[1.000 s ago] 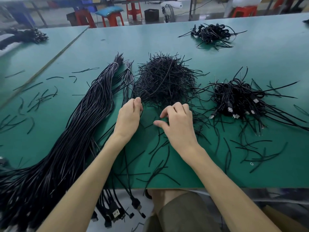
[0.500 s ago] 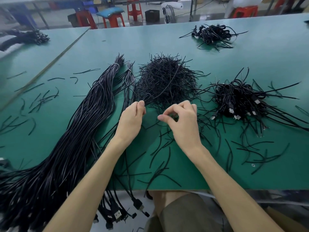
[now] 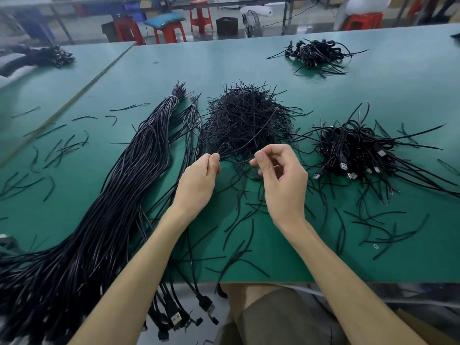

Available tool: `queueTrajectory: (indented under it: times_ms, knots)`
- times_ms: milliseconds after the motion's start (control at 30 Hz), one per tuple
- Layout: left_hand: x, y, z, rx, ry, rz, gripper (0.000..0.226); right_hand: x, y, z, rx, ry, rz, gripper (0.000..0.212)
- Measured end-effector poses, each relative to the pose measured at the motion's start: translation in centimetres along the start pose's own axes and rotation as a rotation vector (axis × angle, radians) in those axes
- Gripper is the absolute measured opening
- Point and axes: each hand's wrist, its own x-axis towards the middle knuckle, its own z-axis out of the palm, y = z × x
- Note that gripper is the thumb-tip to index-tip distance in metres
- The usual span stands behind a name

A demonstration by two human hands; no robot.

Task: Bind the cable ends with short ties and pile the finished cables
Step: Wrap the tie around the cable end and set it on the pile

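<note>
A heap of short black ties [image 3: 245,118] lies on the green table [image 3: 249,63] just beyond my hands. My left hand [image 3: 199,181] pinches a looped black cable end [image 3: 225,148] between thumb and fingers. My right hand [image 3: 281,180] is raised beside it, thumb and forefinger pinched on one thin black tie [image 3: 261,130] that runs up over the heap. A long bundle of black cables [image 3: 119,185] stretches along the left, its plugs hanging off the front edge. A pile of finished coiled cables [image 3: 356,150] with USB plugs sits at the right.
Loose short ties are scattered over the table [image 3: 249,227] near the front edge and at the left [image 3: 62,148]. Another cable pile [image 3: 316,54] lies far back right. A second green table [image 3: 49,78] adjoins at left. Red stools [image 3: 171,31] stand behind.
Both hands have lifted off the table and moved toward the tie heap. The left hand now holds a cable loop, and the right has pinched up a single tie.
</note>
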Motion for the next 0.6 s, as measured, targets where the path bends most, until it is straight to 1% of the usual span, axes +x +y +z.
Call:
queueTrajectory:
  times_ms: [167,300,367,433,533,600]
  knots:
    - [0.0,-0.2,0.0,0.039,-0.006,0.003,0.045,0.2,0.1,0.1,0.194,-0.009,0.114,0.006]
    - [0.0,-0.1,0.0,0.056,-0.005,0.011,0.045,0.7,0.3,0.0,0.352,0.030,0.206,0.007]
    - [-0.1,0.1,0.0,0.064,-0.006,0.012,0.045,0.9,0.4,-0.1,0.408,0.020,0.248,0.006]
    - [-0.2,0.2,0.0,0.082,-0.012,0.019,0.045,0.7,0.5,0.0,0.372,-0.035,0.246,0.006]
    - [-0.6,0.4,0.0,0.131,-0.018,0.064,0.046,0.2,0.4,0.4,0.219,-0.150,0.203,0.002]
    - [-0.8,0.5,0.1,0.153,-0.018,0.094,0.046,-0.2,0.4,0.6,0.143,-0.190,0.190,0.003]
